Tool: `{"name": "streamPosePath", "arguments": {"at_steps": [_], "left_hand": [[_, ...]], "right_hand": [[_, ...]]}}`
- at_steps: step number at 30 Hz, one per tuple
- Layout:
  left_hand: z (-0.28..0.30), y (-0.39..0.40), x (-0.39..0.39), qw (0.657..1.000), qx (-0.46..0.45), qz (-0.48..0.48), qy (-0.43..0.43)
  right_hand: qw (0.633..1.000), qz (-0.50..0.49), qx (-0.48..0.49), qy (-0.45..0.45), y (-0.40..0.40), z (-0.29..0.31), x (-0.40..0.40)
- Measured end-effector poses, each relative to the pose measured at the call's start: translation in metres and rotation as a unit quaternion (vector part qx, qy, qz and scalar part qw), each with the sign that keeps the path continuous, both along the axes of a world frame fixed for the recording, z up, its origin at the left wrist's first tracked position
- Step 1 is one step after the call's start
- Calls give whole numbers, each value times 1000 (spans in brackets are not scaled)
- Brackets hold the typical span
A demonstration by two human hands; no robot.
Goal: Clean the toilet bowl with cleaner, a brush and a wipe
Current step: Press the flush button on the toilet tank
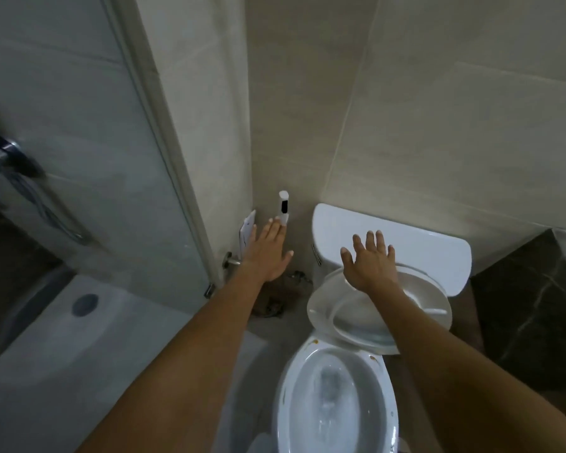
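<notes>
Glass shower door [89, 165] far left with chrome handle [12, 158], round drain [85, 304] in the shower tray below. Beige tiled wall [422, 109] behind; dark marble ledge [530, 308] (right side).

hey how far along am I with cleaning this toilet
Barely begun. Done: the seat is up. In hand: nothing; the left hand reaches toward the white handle in the corner, the right hand hovers open. Left: brown spots on the bowl rim, so cleaner, brushing, wiping.

Dim light falls on beige tiled walls [406, 109], a glass shower door [89, 152] at left, and a dark marbled panel [530, 315] at right.
</notes>
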State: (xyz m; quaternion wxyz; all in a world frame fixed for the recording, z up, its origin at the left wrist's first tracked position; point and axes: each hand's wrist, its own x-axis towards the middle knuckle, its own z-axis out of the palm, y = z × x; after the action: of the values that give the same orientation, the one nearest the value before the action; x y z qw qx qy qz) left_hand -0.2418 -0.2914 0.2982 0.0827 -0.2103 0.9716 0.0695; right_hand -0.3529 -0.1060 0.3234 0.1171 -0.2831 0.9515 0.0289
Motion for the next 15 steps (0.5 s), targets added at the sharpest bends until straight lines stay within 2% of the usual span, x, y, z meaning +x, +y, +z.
{"name": "streamPosePath", "arguments": {"at_steps": [3, 8, 15], "left_hand": [[20, 17, 10, 999, -17, 28, -4], [40, 53, 34, 994, 4, 110, 4], [52, 124, 107, 973, 26, 230, 9]], "right_hand": [[1000, 18, -10, -6, 14, 12, 2], [997, 77, -28, -3, 43, 29, 6], [985, 173, -18, -3, 79, 40, 24]]}}
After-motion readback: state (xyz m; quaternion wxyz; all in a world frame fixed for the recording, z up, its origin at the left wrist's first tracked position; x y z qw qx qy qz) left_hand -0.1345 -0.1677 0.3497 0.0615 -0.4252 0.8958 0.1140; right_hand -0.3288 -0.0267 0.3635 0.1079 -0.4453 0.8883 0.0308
